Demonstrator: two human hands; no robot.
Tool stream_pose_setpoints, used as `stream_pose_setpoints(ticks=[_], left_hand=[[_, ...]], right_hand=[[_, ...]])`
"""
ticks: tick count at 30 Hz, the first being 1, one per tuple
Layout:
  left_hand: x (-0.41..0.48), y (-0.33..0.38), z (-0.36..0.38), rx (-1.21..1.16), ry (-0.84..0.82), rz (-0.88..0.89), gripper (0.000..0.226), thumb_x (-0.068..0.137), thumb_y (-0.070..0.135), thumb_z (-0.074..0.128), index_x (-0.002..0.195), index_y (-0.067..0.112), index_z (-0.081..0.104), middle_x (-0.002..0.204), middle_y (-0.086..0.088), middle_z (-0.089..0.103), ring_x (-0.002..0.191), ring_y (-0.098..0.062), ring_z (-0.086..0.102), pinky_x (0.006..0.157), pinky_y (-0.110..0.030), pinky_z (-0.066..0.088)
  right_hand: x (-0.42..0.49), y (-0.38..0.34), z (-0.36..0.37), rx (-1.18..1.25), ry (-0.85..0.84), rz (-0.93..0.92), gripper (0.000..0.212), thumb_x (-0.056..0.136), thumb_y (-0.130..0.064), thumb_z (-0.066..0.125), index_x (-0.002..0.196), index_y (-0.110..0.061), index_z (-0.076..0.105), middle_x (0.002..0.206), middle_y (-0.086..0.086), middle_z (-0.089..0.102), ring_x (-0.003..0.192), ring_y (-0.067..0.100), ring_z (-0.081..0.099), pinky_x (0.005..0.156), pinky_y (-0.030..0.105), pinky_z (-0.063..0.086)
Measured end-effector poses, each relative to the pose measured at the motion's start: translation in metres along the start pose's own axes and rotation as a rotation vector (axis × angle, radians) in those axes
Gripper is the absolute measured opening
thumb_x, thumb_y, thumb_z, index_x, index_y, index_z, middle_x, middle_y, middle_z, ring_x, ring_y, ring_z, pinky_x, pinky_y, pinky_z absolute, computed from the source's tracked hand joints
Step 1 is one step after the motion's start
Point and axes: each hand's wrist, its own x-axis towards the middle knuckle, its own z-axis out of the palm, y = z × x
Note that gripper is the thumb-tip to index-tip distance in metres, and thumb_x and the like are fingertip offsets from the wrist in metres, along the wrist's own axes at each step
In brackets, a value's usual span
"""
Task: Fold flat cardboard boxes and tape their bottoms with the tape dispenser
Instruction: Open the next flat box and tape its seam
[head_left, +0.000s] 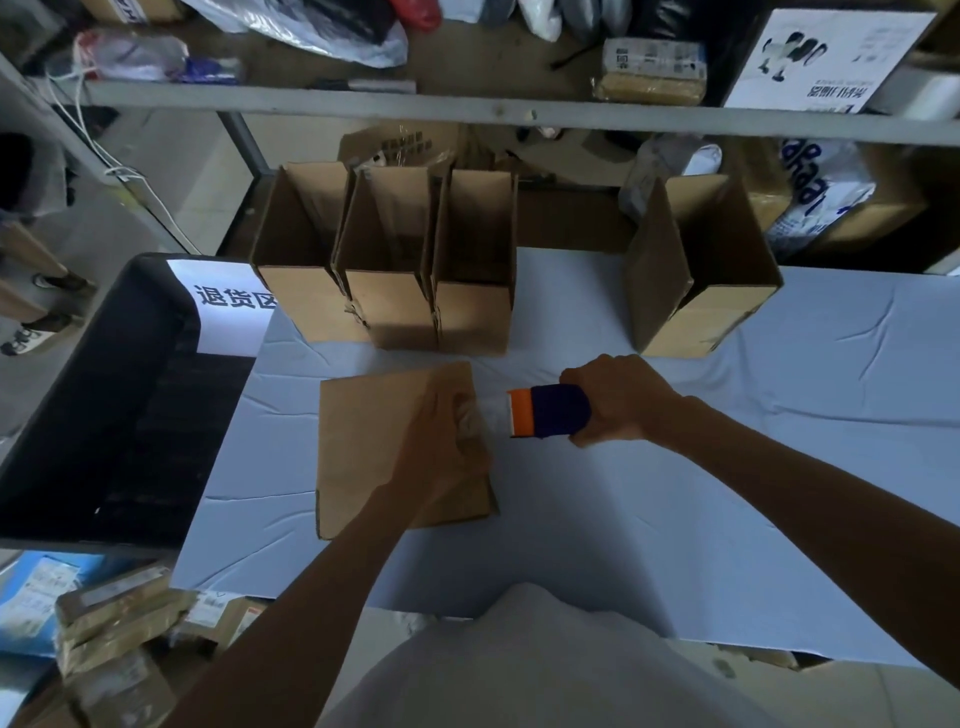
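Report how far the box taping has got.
Done: four boxes stand folded open at the back of the table. In hand: the right grip holds the tape dispenser at a fifth box, which the left grip steadies. Left: finishing that strip; no more flat boxes show.

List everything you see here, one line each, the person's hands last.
tablecloth: one, pale blue, over the work surface
cardboard box: one, brown, lying at its middle
tape dispenser: one, orange and dark blue, at that box's right edge
upright boxes: four, brown, tablecloth's far edge, three in a row, one apart at right
bin: one, black, left of the tablecloth
shelf: one, grey, above, holding bags and parcels
left hand: one, on the cardboard box at the tape
right hand: one, grips the tape dispenser
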Motion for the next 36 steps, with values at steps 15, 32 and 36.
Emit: stream_pose_setpoints(ticks=[15, 32, 36], left_hand=[[0.007, -0.001, 0.006, 0.032, -0.033, 0.063, 0.089, 0.067, 0.026, 0.082, 0.139, 0.006, 0.033, 0.143, -0.014, 0.033, 0.131, -0.031, 0.034, 0.107, -0.036, 0.03], [-0.004, -0.014, 0.001, 0.044, -0.009, 0.159, 0.059, 0.067, 0.034, 0.069, 0.123, 0.018, 0.053, 0.118, -0.008, 0.043, 0.1, -0.024, 0.046, 0.089, -0.032, 0.04], [0.001, -0.011, -0.011, 0.259, -0.065, 0.315, 0.044, 0.075, 0.033, 0.064, 0.115, 0.016, 0.06, 0.115, -0.01, 0.051, 0.109, -0.028, 0.04, 0.095, -0.031, 0.035]], right_hand=[[0.039, -0.066, -0.013, -0.304, -0.057, 0.0, 0.044, 0.067, -0.029, 0.078, 0.105, -0.016, 0.058, 0.091, 0.0, 0.06, 0.084, 0.017, 0.062, 0.066, 0.026, 0.038], [0.002, 0.022, -0.035, -0.253, -0.172, 0.125, 0.056, 0.062, -0.04, 0.078, 0.106, -0.018, 0.051, 0.087, -0.001, 0.055, 0.083, 0.017, 0.059, 0.069, 0.026, 0.048], [-0.001, 0.038, -0.031, -0.092, -0.077, 0.126, 0.059, 0.061, -0.042, 0.078, 0.111, -0.023, 0.055, 0.097, -0.004, 0.063, 0.087, 0.013, 0.057, 0.072, 0.023, 0.047]])
